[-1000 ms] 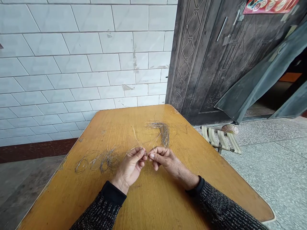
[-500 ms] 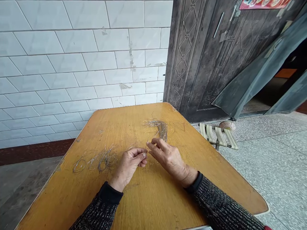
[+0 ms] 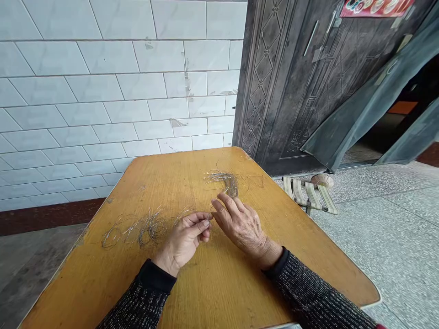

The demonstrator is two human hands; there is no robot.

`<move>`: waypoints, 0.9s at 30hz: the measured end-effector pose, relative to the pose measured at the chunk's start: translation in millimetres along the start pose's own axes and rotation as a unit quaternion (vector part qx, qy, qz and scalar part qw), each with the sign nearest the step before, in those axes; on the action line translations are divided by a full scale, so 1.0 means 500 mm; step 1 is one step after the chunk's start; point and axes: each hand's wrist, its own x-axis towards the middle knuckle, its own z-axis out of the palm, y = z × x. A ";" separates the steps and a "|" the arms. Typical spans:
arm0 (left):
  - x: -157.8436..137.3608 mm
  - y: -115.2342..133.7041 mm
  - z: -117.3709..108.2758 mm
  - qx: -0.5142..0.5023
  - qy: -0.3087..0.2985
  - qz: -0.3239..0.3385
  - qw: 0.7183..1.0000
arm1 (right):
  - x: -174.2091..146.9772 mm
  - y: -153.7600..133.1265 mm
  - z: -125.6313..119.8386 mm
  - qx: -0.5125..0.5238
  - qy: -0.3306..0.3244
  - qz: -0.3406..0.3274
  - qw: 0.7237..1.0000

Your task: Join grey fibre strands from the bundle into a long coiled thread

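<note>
My left hand (image 3: 188,237) is closed, thumb and forefinger pinching a thin metal wire (image 3: 210,211) that bends up above the fingertips. My right hand (image 3: 240,224) meets it from the right, its lower fingertips closed at the same wire and its upper fingers raised and bent. Their exact grip is partly hidden. Left of my left hand, several loosely coiled wires (image 3: 151,229) lie on the wooden table (image 3: 212,292). Beyond my right hand rests a curved bundle of thin wires (image 3: 231,184), with loose ends spreading out.
A white tiled wall (image 3: 113,87) stands behind the table, beside a dark patterned metal door (image 3: 291,91). To the right, a folding stool with striped straps (image 3: 310,194) stands on the speckled floor (image 3: 384,228). A grey-green curtain (image 3: 370,105) hangs across the doorway.
My right hand's upper fingers have lifted slightly, and its lower fingertips have come closer to my left fingertips. The wire between them now curves more. The view has shifted slightly.
</note>
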 end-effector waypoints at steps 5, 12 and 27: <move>-0.002 0.003 0.001 -0.029 -0.008 -0.015 0.999 | 0.007 -0.001 -0.003 0.003 0.013 0.036 0.999; -0.002 0.003 0.000 -0.040 -0.019 -0.019 0.999 | 0.012 -0.001 -0.011 0.026 0.014 0.054 0.998; -0.003 0.004 0.004 -0.061 -0.027 0.005 0.998 | 0.011 -0.004 -0.010 0.046 0.035 0.075 0.996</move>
